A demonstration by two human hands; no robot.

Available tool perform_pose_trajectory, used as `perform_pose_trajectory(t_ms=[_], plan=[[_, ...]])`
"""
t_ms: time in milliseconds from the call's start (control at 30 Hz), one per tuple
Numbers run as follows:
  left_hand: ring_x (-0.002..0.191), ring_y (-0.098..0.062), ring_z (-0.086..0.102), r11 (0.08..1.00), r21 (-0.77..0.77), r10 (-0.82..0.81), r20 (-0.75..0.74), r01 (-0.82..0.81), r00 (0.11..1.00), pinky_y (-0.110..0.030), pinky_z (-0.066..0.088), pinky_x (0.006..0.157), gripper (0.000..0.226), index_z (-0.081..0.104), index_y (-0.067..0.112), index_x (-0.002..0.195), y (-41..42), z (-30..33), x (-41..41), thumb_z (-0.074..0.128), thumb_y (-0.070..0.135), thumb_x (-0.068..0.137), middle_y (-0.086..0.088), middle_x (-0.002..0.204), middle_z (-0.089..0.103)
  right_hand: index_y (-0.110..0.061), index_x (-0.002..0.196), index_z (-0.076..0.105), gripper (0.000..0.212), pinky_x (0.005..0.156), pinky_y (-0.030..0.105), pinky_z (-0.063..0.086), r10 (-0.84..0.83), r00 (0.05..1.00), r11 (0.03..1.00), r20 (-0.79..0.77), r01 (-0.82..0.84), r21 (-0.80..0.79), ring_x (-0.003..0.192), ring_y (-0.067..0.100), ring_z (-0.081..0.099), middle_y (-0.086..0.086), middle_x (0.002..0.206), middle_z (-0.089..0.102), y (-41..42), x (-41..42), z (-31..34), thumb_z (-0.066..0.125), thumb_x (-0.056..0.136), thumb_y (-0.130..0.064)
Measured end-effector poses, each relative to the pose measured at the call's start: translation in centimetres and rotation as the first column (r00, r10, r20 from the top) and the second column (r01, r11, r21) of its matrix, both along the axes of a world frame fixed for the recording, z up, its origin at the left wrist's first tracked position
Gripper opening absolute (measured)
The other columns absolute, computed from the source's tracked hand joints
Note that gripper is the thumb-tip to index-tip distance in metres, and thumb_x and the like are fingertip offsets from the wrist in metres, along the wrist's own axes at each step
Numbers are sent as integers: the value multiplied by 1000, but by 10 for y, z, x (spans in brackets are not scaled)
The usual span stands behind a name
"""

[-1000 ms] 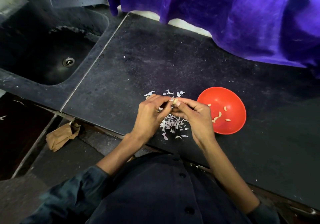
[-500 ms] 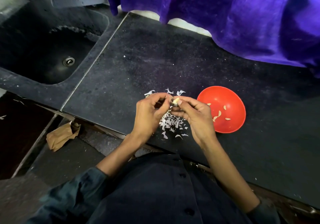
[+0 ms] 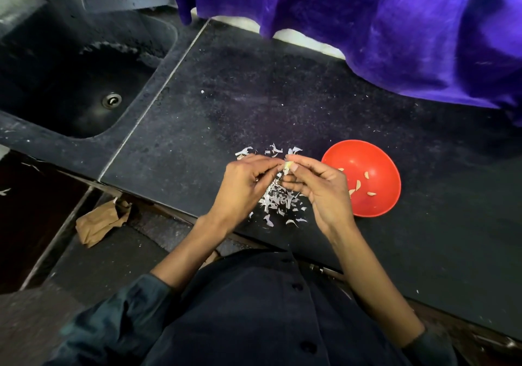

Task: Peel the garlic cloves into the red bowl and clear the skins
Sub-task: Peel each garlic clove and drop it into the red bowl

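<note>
Dark stone fills most of the frame: our counter [image 3: 254, 105] runs from the sink [image 3: 70, 83] in the upper left to a purple cloth [image 3: 367, 26] hanging along the upper right. Near the lower middle of the frame we hold one garlic clove [image 3: 287, 165] between both hands, above the counter. Our left hand [image 3: 243, 187] has its grip narrow, the fingertips pinched at the clove or at a strip of its skin; which of the two, we cannot tell. Our right hand [image 3: 319, 190] pinches the clove between thumb and forefinger. Under the hands lies a heap of white skins [image 3: 279, 199], spread on the counter. Just to the right of it stands the red bowl [image 3: 381, 173], with a few peeled cloves [image 3: 357, 186] inside. We judge that the peeling step is in progress and the clove is partly bare. The next move calls for pulling the last skin away, then carrying the clove to the right and dropping it in the bowl. Clearing the skins is not yet begun.
</note>
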State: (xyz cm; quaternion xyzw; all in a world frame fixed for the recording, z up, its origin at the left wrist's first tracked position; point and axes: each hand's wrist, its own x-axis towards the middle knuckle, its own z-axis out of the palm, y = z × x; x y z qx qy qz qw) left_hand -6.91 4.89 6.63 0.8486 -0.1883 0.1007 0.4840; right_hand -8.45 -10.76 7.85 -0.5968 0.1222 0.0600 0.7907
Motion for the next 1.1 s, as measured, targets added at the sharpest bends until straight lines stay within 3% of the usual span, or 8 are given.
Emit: perform_pose_trajectory(t_ms=[167,333,700,900,1100], plan=[[80,-17,61,982,183,-74,133,49,988,-29,50,77,24,71,5,105,2,-1,2,54,19,95,-2,92,71,-5,101,70,17,71,26,58,20,999,997,-47,-17,71,71,14,68,7,81,73,-2,1,0,61,88,0],[83,-12,63,983,156,-116,109,98,987,-26,52,78,24,71,8,111,7,-1,9,59,19,93,-1,97,72,-1,103,69,18,74,29,60,12,995,985,-102,6,173,72,15,68,9,82,73,-2,4,-1,58,88,2],[79,-15,57,963,259,-122,179,73,976,-24,48,73,24,69,3,109,2,-2,7,55,17,95,-4,92,70,2,101,69,17,71,25,57,-40,994,982,-100,58,182,73,14,68,10,82,73,-2,10,-1,61,86,4],[76,-18,58,970,242,-71,208,19,976,-31,50,71,19,70,3,104,0,-6,6,58,15,95,-3,89,69,3,101,68,17,71,24,56,-53,995,981,-85,68,182,74,15,69,10,83,74,0,10,0,60,87,4],[73,-9,58,994,106,23,131,-37,991,-24,50,69,15,72,8,97,-4,0,3,59,16,93,1,83,69,2,104,68,20,74,26,56,9,999,986,-35,-3,166,80,17,71,11,89,74,-3,10,-1,60,85,3]])
